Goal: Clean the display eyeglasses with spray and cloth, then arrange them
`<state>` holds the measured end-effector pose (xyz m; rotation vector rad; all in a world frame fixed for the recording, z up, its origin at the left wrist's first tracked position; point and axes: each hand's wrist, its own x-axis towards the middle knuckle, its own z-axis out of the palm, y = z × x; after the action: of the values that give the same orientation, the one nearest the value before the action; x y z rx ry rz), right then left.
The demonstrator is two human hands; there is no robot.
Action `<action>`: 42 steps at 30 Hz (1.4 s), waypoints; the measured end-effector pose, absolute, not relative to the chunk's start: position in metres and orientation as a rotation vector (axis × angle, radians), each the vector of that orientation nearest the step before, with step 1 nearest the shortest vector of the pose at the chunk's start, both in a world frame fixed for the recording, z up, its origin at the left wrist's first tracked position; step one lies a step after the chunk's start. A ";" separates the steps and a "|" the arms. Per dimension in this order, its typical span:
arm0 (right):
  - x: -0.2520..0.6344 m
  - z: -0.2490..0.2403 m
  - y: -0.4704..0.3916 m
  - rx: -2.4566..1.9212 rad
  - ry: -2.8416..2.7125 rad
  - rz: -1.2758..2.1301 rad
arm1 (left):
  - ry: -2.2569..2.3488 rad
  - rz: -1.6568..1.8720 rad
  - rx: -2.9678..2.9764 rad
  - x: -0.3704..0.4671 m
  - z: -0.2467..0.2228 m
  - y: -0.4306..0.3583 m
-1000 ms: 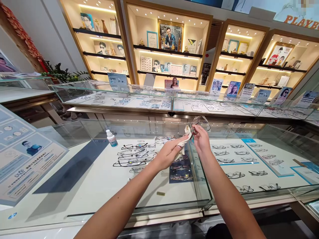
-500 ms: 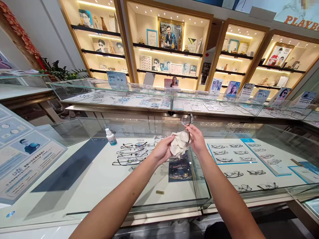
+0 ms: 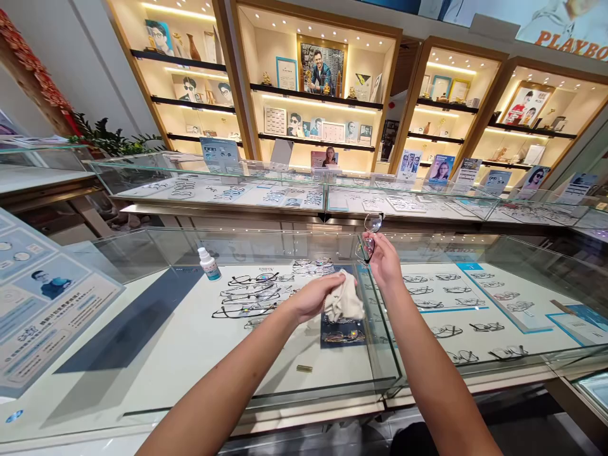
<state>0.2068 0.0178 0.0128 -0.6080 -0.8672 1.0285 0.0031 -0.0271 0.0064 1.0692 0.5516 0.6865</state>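
My left hand (image 3: 314,296) is closed on a crumpled cream cleaning cloth (image 3: 345,299), which hangs from the fingers above the glass counter. To its right and a little higher, my right hand (image 3: 386,259) grips a pair of dark-rimmed eyeglasses (image 3: 373,222) near the middle of the frame. The glasses are tilted on end, one lens above the fingers and the other partly hidden beside them. Cloth and glasses are apart. Beneath the cloth, more glasses lie on a dark blue panel (image 3: 330,341), partly covered from sight.
A white spray bottle (image 3: 209,264) stands on the counter (image 3: 180,354) at left, beside a row of eyeglasses (image 3: 249,294). A small gold bar (image 3: 304,368) lies near the front edge. A printed sign (image 3: 52,304) leans at far left. Another glass display case (image 3: 285,190) runs behind.
The glasses have come out of the cloth. My right hand has moved right with them and turned them, while my left hand has lowered slightly with the cloth.
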 end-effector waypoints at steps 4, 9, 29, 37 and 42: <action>0.206 0.016 0.015 -0.588 -0.904 1.050 | 0.476 0.288 1.307 0.004 0.008 -0.041; 0.202 0.018 0.012 -0.577 -0.930 1.089 | 0.426 -0.067 1.579 0.014 -0.003 -0.045; 0.195 0.017 0.006 -0.726 -1.202 0.870 | 0.589 0.587 2.014 -0.003 0.007 -0.022; 0.188 0.020 -0.009 -0.947 -1.641 0.348 | 1.116 1.836 2.547 -0.027 0.008 0.006; 0.186 0.022 -0.012 -0.937 -1.760 0.355 | 1.067 1.768 2.697 -0.027 0.002 0.009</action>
<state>0.1864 -0.0125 0.0220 -0.9371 -1.7604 0.3555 -0.0271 0.0088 0.0022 2.6975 1.0674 1.7681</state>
